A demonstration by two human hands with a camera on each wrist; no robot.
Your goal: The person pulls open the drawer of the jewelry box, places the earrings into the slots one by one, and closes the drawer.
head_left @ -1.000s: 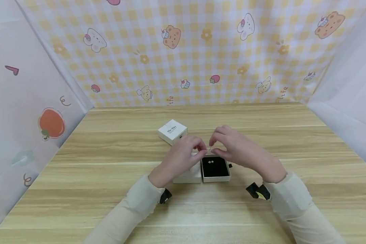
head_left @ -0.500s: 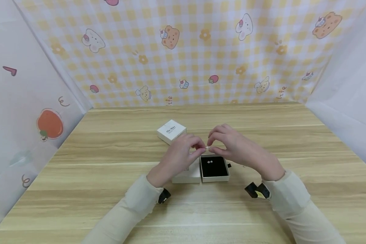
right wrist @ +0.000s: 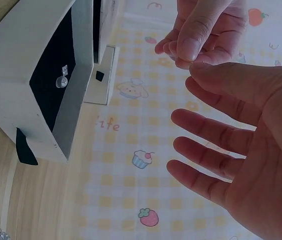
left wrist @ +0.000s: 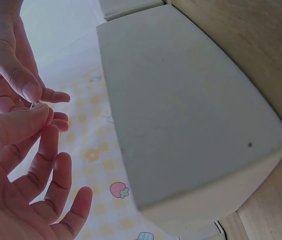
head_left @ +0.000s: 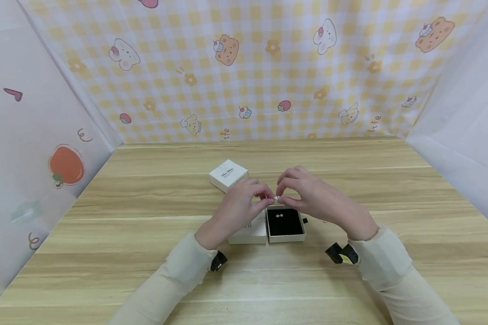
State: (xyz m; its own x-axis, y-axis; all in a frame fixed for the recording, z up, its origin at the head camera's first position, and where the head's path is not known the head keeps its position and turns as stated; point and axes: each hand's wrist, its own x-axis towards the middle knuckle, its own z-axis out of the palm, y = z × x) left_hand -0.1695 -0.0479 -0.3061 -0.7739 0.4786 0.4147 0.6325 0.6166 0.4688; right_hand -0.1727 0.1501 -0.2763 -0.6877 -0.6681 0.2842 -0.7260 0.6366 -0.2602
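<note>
Both hands meet above the middle of the bench [head_left: 146,189], fingertips to fingertips, forearms in cream sleeves running in from the near edge. The left hand [head_left: 240,208] comes up from the near left with thumb and forefinger pressed together on a tiny pale item [head_left: 276,197]; its other fingers are loosely curled. The right hand [head_left: 313,198] comes in from the near right and pinches the same item between thumb and forefinger, the remaining fingers fanned out and relaxed, as the right wrist view shows plainly. The item is too small to tell its shape or which way it points; in the left wrist view it shows only as a thin glint between the fingertips.

The item is held in the air just above the far rim of an open drawer box [head_left: 286,224] with a black lining, which lies flat on the bench under the hands. A small earring [head_left: 280,216] sits in the far part of that lining. The box's white sleeve [head_left: 250,234] lies touching the drawer's left side. A second closed white box [head_left: 228,174] stands just beyond the left hand, turned at an angle. Bare bench spreads wide on both sides, and patterned walls close it in on three sides.
</note>
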